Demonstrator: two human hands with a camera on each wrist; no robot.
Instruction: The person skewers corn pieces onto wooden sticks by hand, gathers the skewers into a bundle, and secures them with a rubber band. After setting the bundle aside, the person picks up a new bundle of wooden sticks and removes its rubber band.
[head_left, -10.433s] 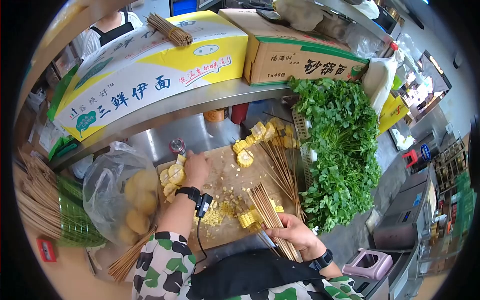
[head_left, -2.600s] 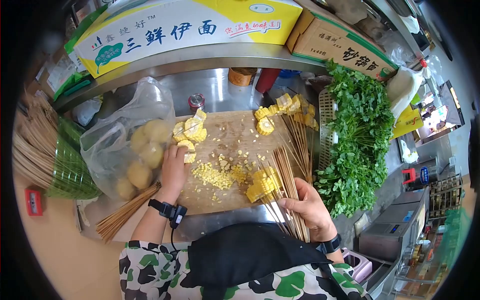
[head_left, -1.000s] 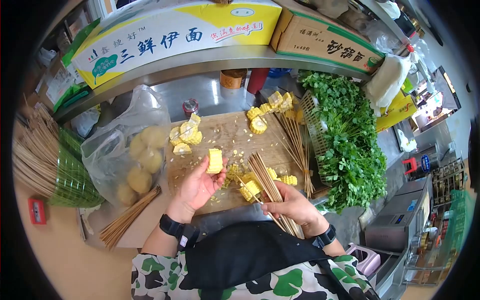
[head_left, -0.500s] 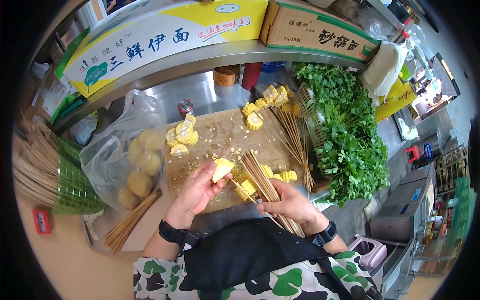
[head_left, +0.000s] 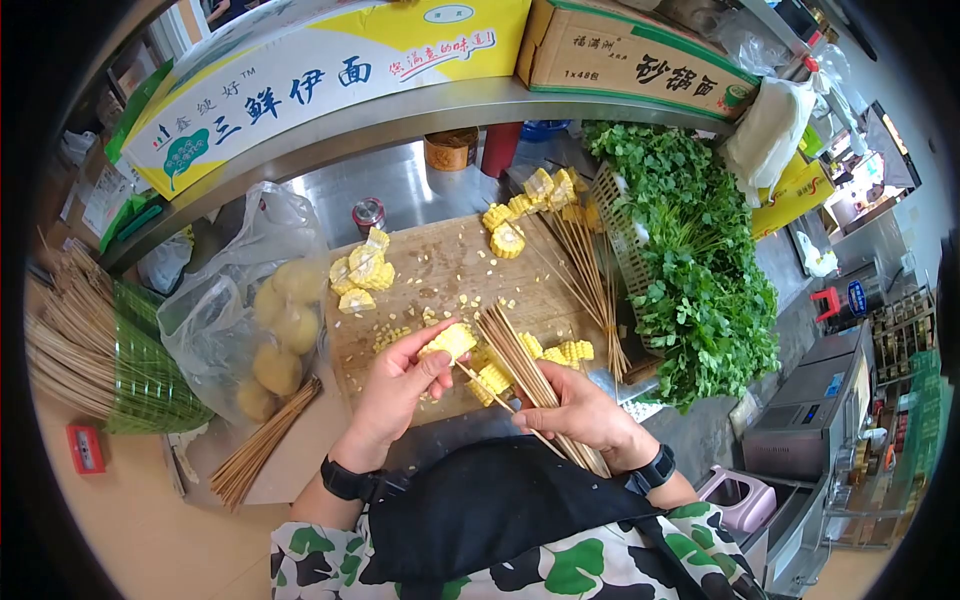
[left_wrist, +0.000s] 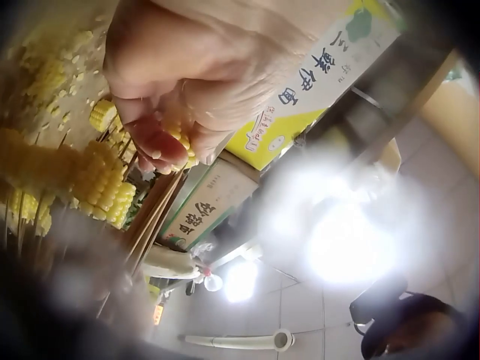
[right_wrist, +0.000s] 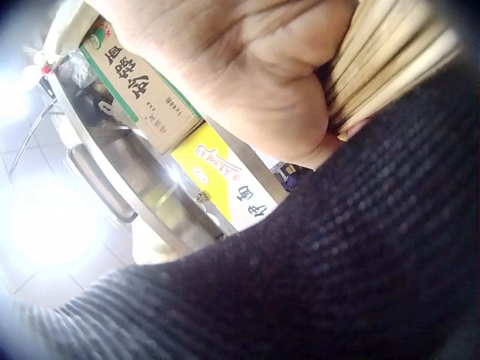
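In the head view the left hand [head_left: 398,385] pinches a piece of corn [head_left: 452,341] above the front of the cutting board [head_left: 450,260]. The right hand [head_left: 585,415] grips a bundle of wooden skewers [head_left: 520,355]. One skewer slants out from the right hand, its tip at the held corn. Corn pieces [head_left: 490,382] lie under and beside the bundle. The left wrist view shows the left hand [left_wrist: 187,75] with thumb and fingers round the corn, the skewer tip against it. In the right wrist view, skewers [right_wrist: 390,56] lie in the right hand [right_wrist: 247,67].
More corn [head_left: 363,268] sits on the board's left side, with skewered pieces [head_left: 508,240] at its back right. A plastic bag of round yellow items [head_left: 278,368] and loose skewers [head_left: 265,442] are at the left. Leafy greens [head_left: 690,250] fill a basket at the right; a can [head_left: 368,215] stands behind.
The left hand, earlier at the corn on the board's left, has brought a piece over to the skewers and tilted it. A single skewer now reaches that piece. The right hand keeps its bundle.
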